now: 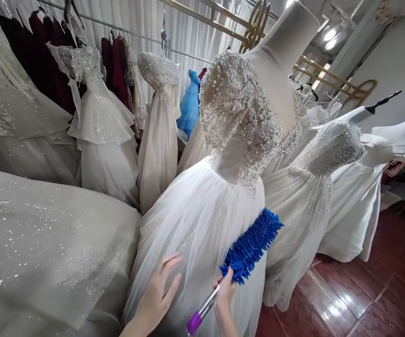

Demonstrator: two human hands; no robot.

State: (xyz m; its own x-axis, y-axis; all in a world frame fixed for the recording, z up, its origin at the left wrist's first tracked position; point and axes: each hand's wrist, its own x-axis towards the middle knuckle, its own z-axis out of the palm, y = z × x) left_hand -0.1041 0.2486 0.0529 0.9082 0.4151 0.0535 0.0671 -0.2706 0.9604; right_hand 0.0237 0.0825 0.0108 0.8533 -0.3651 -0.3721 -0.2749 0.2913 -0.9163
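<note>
- Several gowns crowd the dark red wooden floor (pixel 364 290), and the largest near the hands is the white wedding dress (pixel 202 220) on a mannequin (pixel 286 47), with a pearl-beaded bodice and a full tulle skirt.
- More white gowns on dress forms stand just beside it, toward the floor's right edge; a glittering skirt (pixel 40 248) fills the left side.
- Hanging dresses line a rail (pixel 125 32) behind, among them a blue one (pixel 190 103).
- One blue chenille duster (pixel 251 245) lies against the skirt's right side, its silver and purple handle angling down.
- Right hand (pixel 225 292) has its grip closed on the duster handle.
- Left hand (pixel 158 292) rests flat on the skirt, fingers spread, gripping nothing.
</note>
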